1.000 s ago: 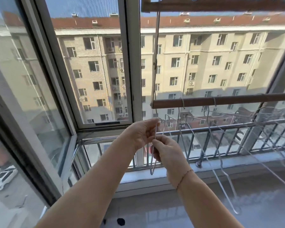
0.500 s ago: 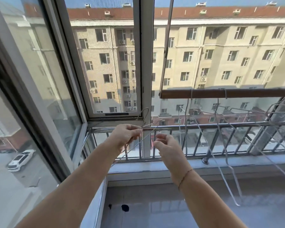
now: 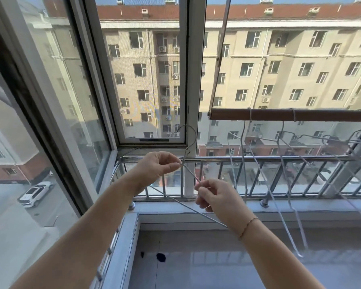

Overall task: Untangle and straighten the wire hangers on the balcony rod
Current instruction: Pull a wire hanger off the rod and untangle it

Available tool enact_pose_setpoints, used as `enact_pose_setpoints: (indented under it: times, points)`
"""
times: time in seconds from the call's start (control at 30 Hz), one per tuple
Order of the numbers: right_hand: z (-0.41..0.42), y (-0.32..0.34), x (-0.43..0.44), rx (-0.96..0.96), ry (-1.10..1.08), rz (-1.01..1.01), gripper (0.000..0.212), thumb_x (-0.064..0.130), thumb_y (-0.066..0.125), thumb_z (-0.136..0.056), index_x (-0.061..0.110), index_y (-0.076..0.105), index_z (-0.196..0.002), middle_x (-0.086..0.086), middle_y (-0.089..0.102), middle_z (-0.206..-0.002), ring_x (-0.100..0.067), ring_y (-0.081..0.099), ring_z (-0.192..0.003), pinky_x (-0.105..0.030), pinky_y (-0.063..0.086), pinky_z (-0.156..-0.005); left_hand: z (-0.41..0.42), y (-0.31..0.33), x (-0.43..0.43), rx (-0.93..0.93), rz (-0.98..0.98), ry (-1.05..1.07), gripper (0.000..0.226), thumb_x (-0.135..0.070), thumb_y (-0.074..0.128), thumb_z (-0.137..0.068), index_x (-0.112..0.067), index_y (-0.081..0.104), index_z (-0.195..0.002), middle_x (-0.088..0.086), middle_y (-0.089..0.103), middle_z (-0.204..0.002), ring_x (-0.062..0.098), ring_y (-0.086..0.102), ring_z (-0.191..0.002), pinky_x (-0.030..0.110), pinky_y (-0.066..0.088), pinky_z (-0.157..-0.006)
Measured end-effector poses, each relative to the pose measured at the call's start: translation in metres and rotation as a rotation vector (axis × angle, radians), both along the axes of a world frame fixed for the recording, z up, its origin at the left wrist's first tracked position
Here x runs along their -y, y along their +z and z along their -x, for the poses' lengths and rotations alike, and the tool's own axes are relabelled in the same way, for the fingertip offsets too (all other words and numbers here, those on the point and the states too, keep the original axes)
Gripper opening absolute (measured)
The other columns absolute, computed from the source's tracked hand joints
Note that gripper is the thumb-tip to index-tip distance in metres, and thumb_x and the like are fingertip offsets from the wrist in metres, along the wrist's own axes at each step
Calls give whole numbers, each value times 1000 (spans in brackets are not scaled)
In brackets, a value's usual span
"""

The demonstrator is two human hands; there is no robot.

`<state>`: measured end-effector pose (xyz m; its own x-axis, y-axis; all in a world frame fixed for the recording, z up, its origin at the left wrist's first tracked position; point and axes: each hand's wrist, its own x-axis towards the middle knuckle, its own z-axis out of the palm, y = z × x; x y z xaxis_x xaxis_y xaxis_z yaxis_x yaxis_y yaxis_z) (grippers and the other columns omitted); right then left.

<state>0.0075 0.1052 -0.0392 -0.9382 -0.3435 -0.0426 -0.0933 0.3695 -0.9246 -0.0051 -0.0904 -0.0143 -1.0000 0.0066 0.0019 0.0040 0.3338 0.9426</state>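
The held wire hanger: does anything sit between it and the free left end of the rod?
Nothing visible does. Both the left hand and right hand pinch the wire hanger, its hook up. The rod end up and to the right is bare; the other hangers hang further right.

Both hands pinched one wire hanger (image 3: 191,176) off the rod (image 3: 279,114): left hand (image 3: 158,166) near its neck, right hand (image 3: 214,195) seemingly on a shoulder wire.

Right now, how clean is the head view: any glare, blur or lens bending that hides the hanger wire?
Head view: bright daylight, sharp at both hands; wide-angle bend curves the window frame at left; the held hanger shows thinly against the railing; the hangers on the rod look pale and slightly smeared.
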Motion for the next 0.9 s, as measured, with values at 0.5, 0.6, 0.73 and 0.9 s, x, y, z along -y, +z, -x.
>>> enact_pose_setpoints:
  times: [0.5, 0.6, 0.73, 0.9]
  points:
    - [-44, 15, -41, 80, -162, 441, 25, 0, 48, -91, 12, 67, -83, -5, 62, -66, -11, 59, -61, -33, 58, -65, -32, 2, -98, -377, 36, 339, 28, -51, 61, -76, -24, 67, -79, -4, 68, -79, 11, 61, -73, 28, 47, -69]
    - [-39, 27, -42, 92, -172, 505, 20, -2, 46, -92, 7, 64, -90, -5, 59, -64, -12, 56, -60, -34, 59, -63, -24, 12, -106, -191, -382, 178, 30, -42, 64, -73, -15, 74, -82, 6, 73, -73, 15, 68, -72, 24, 56, -74]
    - [-29, 40, -41, 55, -158, 500, 19, -1, 46, -92, 6, 63, -96, -6, 59, -63, -13, 55, -61, -38, 60, -64, -14, 19, -111, -140, -542, 123, 25, -29, 69, -68, -9, 73, -84, 4, 72, -70, 10, 67, -69, 17, 54, -68]
    - [-18, 41, -36, 33, -152, 448, 17, 4, 49, -92, 11, 64, -94, -7, 62, -65, -11, 58, -59, -36, 59, -65, -6, 25, -110, -71, -575, 145, 9, -13, 72, -75, -10, 72, -83, 1, 70, -67, 9, 65, -65, 16, 54, -65]
